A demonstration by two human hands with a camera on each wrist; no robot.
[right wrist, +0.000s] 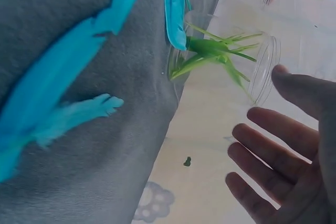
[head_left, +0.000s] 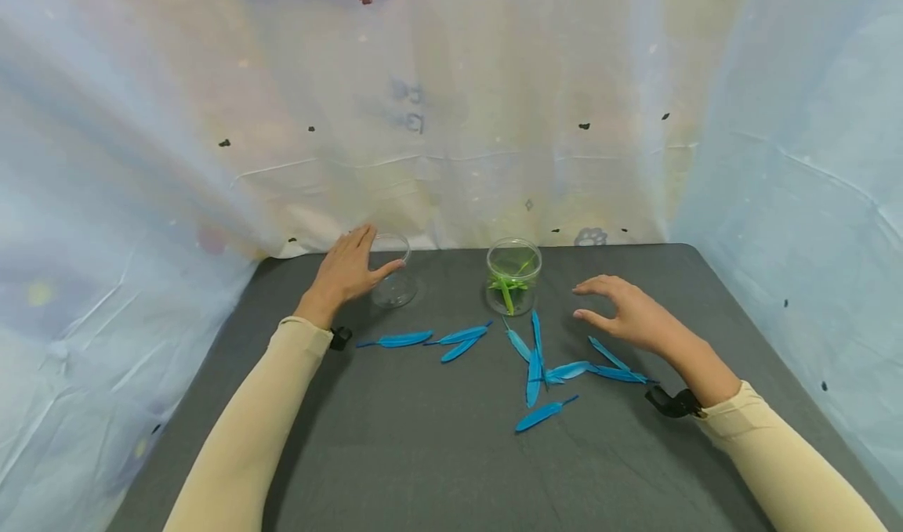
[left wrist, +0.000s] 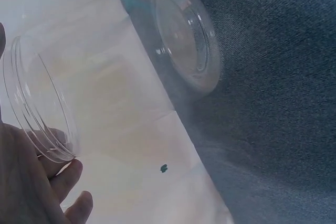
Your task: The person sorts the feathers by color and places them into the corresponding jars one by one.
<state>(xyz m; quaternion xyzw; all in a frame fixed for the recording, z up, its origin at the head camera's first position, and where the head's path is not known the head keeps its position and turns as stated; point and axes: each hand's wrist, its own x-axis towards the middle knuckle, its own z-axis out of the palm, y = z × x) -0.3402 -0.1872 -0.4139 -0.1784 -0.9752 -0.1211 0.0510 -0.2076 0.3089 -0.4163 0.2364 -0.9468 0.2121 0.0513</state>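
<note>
An empty clear jar (head_left: 395,287) stands on the dark table at the back left. My left hand (head_left: 347,269) holds it by the rim, with the thumb on the near side and fingers behind; in the left wrist view a finger shows through the jar wall (left wrist: 100,77). To the right stands a second clear jar (head_left: 514,251) with green feathers (head_left: 509,291) inside. My right hand (head_left: 631,313) hovers right of that jar, its fingers spread and nothing between them. In the right wrist view the thumb overlaps the jar's rim (right wrist: 270,72).
Several blue feathers lie on the table in front of the jars: one at the left (head_left: 402,339), a pair near the middle, a crossed group (head_left: 534,367) at the right and a single feather (head_left: 539,417) nearest me. A pale patterned curtain (head_left: 451,124) hangs behind the table.
</note>
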